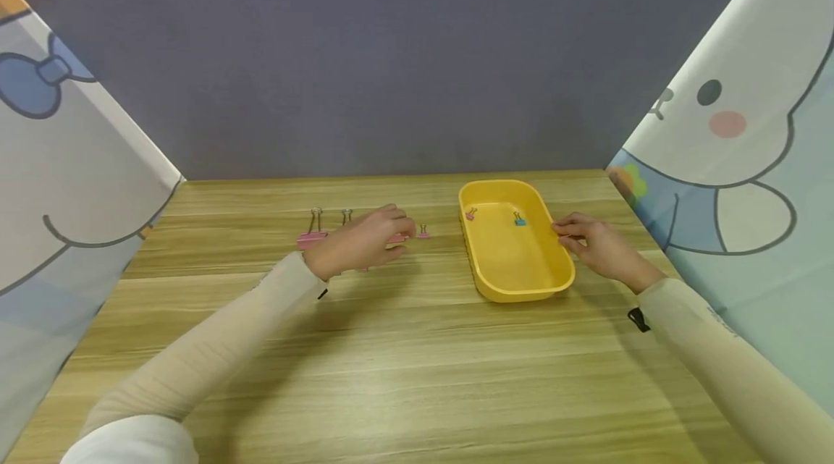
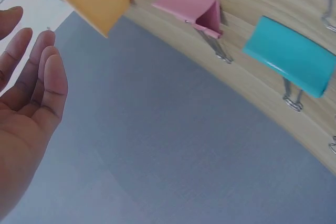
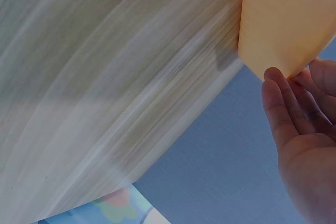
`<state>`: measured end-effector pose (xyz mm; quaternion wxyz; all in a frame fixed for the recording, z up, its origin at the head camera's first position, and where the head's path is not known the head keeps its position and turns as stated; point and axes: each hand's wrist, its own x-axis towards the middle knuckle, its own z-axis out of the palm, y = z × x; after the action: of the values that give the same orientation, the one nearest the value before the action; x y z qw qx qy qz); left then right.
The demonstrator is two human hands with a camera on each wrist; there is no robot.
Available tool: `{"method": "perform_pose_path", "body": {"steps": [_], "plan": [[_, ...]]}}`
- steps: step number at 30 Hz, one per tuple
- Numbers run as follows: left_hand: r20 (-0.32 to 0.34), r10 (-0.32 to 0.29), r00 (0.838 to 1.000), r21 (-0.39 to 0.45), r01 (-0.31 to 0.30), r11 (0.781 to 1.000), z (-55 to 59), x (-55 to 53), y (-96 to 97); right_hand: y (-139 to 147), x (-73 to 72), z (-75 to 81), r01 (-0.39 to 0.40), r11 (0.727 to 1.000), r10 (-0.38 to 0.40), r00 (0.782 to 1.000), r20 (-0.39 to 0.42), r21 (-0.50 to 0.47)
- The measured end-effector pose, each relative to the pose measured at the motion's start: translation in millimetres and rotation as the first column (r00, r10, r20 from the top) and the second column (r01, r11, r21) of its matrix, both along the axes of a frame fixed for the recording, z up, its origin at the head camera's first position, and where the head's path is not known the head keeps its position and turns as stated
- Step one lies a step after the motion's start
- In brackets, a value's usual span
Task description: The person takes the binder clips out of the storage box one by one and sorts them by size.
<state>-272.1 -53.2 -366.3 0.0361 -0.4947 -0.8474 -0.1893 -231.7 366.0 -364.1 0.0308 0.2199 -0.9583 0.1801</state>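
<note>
My left hand point(image 1: 365, 238) hovers over a row of binder clips, its fingers loosely bent with nothing between them. Under and around it lie a large pink binder clip point(image 1: 311, 239), a teal binder clip point(image 2: 291, 55), another pink binder clip point(image 2: 191, 8) and a tiny pink binder clip point(image 1: 423, 233); the hand hides part of the row in the head view. At the right, my right hand point(image 1: 596, 247) pinches the side rim of a yellow tray point(image 1: 515, 295). Inside that tray are a small pink binder clip point(image 1: 470, 214) and a small blue binder clip point(image 1: 519, 219).
A wood-grain table point(image 1: 404, 377) carries everything. Behind it rises a grey panel point(image 1: 391, 66), and cartoon-printed panels stand at the left point(image 1: 78, 167) and right point(image 1: 743, 182). A black strap end point(image 1: 638, 319) hangs from the right sleeve.
</note>
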Motion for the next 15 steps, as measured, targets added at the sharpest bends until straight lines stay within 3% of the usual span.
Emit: {"method": "perform_pose_path", "body": {"steps": [7,15], "plan": [[0.032,0.023,0.999,0.045,-0.025,0.999,5.3,-0.8,5.8,0.3,0.8,-1.1,-0.004,1.000,0.004,1.000,-0.025,-0.011],[0.026,-0.006,1.000,0.020,0.005,1.000,9.5,-3.8,21.1,1.9,2.3,-2.5,-0.022,0.999,0.021,0.999,-0.032,-0.043]]}}
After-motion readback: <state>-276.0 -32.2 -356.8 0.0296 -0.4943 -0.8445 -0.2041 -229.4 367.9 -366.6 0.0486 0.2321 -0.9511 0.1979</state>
